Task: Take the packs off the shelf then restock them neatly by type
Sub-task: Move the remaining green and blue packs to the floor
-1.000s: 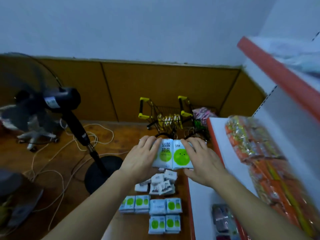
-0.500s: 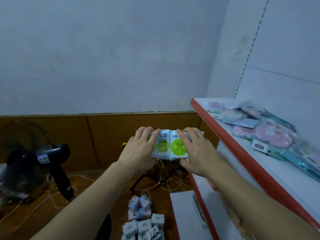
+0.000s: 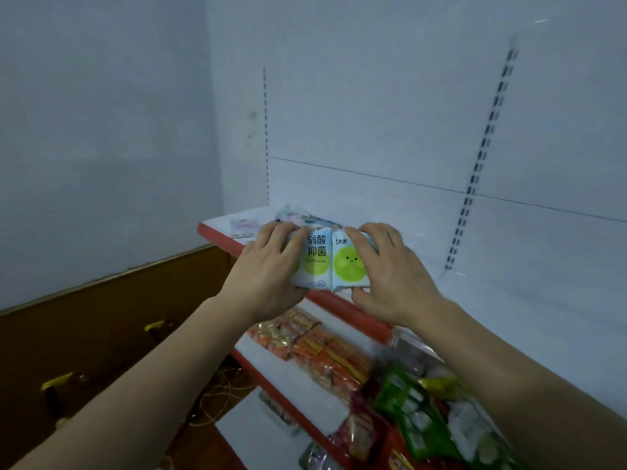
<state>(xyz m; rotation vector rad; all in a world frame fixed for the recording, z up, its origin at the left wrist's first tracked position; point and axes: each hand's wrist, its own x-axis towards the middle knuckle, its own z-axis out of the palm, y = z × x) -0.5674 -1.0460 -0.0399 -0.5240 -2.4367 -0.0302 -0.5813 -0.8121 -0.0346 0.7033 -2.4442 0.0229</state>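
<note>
Both hands have raised the packs [image 3: 330, 261] to the top shelf [image 3: 217, 230].

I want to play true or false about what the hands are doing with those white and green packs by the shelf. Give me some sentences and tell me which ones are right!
1. Both hands hold the white packs with green circles. True: the left hand and the right hand grip them from either side.
2. The packs are over the white shelf with a red front edge. True.
3. The shelf below holds only blue boxes. False: it holds orange snack packets and green packets.
4. One pack shows a smiling green face. True.
5. The left hand is empty. False: it grips the packs.
</note>
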